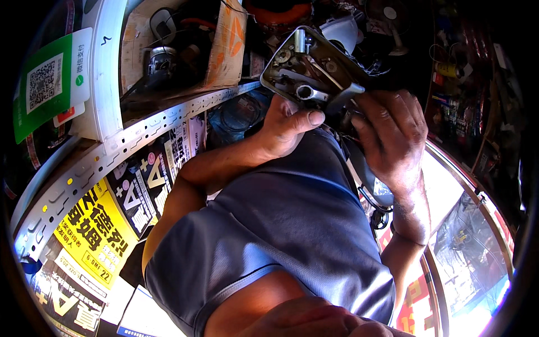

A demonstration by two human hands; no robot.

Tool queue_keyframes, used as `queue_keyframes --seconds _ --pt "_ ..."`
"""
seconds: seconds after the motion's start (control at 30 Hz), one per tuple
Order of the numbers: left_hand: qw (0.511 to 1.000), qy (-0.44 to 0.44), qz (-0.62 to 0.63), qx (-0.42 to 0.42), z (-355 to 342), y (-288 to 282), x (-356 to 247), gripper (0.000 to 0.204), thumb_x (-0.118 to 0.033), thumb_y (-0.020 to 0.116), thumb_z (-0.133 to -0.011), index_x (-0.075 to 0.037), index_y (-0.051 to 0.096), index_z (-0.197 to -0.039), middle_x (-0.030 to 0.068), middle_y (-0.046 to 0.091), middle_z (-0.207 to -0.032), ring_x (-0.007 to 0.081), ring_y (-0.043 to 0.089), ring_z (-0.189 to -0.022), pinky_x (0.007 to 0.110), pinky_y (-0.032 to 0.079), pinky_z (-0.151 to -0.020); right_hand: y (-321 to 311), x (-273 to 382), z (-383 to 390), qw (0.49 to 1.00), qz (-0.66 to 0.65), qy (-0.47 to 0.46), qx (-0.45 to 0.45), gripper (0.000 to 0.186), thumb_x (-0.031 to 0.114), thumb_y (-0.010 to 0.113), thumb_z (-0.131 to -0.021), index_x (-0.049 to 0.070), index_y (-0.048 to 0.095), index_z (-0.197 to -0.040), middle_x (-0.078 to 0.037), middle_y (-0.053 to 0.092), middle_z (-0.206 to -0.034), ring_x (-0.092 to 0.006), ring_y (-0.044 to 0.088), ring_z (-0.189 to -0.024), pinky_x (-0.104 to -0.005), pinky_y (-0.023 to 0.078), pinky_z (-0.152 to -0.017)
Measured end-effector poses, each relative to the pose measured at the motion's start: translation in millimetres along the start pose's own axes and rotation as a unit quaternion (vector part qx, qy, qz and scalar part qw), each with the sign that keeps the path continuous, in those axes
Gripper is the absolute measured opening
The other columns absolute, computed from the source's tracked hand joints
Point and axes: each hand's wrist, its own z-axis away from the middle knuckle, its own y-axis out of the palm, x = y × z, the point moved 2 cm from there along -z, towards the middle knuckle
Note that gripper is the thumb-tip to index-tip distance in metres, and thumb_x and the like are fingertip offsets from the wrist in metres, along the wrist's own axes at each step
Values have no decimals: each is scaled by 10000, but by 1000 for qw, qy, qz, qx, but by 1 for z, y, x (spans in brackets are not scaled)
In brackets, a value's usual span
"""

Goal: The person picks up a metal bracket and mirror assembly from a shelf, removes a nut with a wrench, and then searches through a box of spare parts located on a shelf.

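Observation:
My left hand (289, 126) holds a rounded-corner metal tray (268, 76) from underneath, its thumb resting below the tray's front edge. In the tray lie a silver socket (300, 41), a box-end wrench (307, 93), washers (282, 56) and a thin rod (323, 71). My right hand (393, 126) is at the tray's right end with bent fingers closed around a dark metal piece; what exactly it grips is hidden by the fingers and shadow.
On the left are a perforated steel rail (106, 155), a shelf with a cardboard box (224, 50) and green sign (42, 86), and stacked printed cartons (101, 236). Above are a small fan (393, 25) and clutter. Dark shelving (460, 101) stands right.

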Motion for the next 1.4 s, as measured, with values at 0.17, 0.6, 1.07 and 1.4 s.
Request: queue_keyframes --seconds 0.17,0.6,1.07,1.4 --pt "999 15 5 -33 0 0 0 688 -144 753 -833 -43 433 -1434 118 569 -1368 258 552 -1278 435 433 -1111 0 3 -9 999 -18 29 -1 578 181 855 -689 95 661 -1227 -148 607 -1210 -310 657 -999 -402 560 -791" --pt "999 6 0 -32 3 1 4 610 -72 762 -861 -39 460 -1390 68 581 -1298 184 551 -1214 360 443 -1065 32 -5 -28 994 -68 73 35 552 64 806 -678 48 623 -1199 -163 635 -1241 -342 720 -962 -408 611 -785" --pt "999 -2 25 -24 -1 -1 6 680 -16 758 -838 -34 422 -1429 83 585 -1343 202 564 -1250 373 446 -1090 21 -46 -3 828 -508 220 86 501 228 621 -871 -41 568 -1290 -44 619 -993 -130 554 -869 -277 470 -837" --pt "993 -30 110 -16 -9 0 7 648 -96 743 -830 -34 460 -1409 101 607 -1322 237 581 -1240 416 461 -1079 17 -58 -14 824 -495 259 94 408 211 609 -906 -10 635 -1248 -68 671 -1026 -158 594 -948 -321 468 -899"
